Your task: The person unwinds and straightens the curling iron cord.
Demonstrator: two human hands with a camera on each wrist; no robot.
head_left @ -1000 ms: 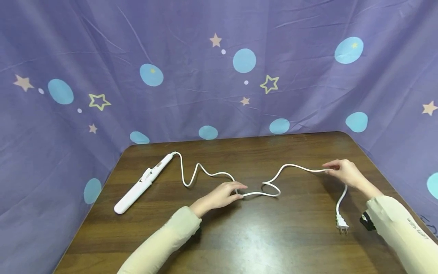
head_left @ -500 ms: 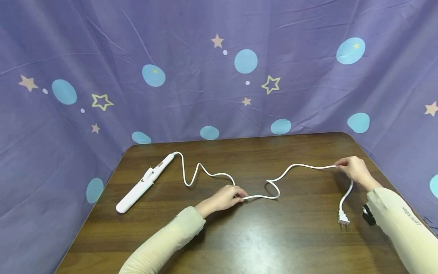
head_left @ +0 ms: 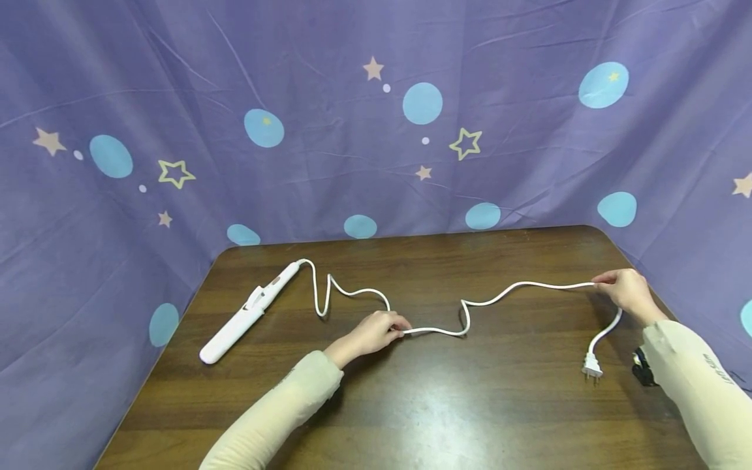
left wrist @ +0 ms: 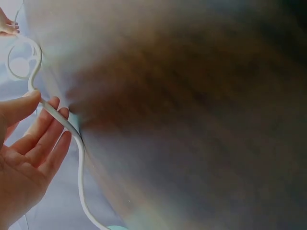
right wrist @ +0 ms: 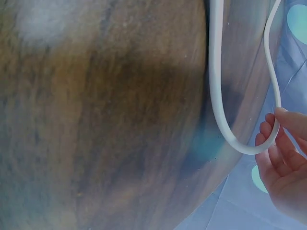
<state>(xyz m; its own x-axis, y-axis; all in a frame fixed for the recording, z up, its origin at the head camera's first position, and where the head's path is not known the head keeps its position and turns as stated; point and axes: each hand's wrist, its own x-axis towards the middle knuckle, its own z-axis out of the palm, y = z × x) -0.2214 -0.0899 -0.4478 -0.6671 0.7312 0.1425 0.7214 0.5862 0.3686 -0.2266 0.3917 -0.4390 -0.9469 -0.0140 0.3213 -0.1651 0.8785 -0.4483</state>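
One curling iron (head_left: 247, 312), one cord (head_left: 517, 287), one plug (head_left: 591, 370), two hands, left (head_left: 367, 334) and right (head_left: 627, 292), one table (head_left: 411, 405).

left sleeve: long, pale cream knit sleeve (head_left: 282, 408), soft and slightly ribbed, ending in a snug cuff at the wrist
right sleeve: matching pale cream long sleeve (head_left: 693, 391), with a short line of small dark lettering printed along the forearm, too small to read
left hand: bare left hand (head_left: 370, 333), no rings or watch showing
right hand: bare right hand (head_left: 628, 292), no jewellery showing
wrist device: small black object (head_left: 643, 375) just beside the right cuff, shape unclear
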